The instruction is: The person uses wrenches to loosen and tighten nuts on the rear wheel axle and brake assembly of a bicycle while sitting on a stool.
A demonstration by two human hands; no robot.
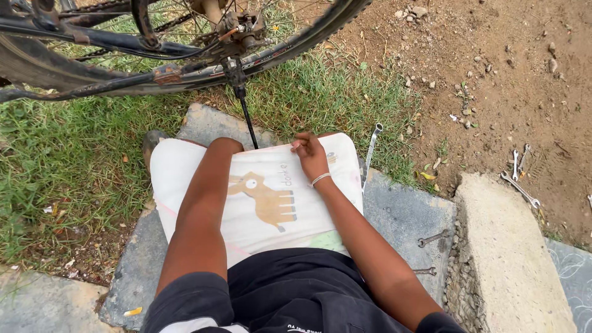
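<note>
On the stone slab [404, 213] below the bicycle wheel [185, 55], I see a white cushion [259, 197] with a brown animal picture, spread over my lap. My right hand [310, 155] rests on its far edge, fingers curled against the cloth, holding nothing that I can make out. My left hand is hidden beyond the cushion's edge near the kickstand [245, 114], so I cannot tell whether it grips anything. A long spanner [370, 154] lies just beside the cushion on the right, untouched. Two smaller spanners [431, 238] lie on the slab near my right arm, and more [520, 179] lie well apart on the dirt. I judge the work on the wheel not yet started: no tool is in hand.
</note>
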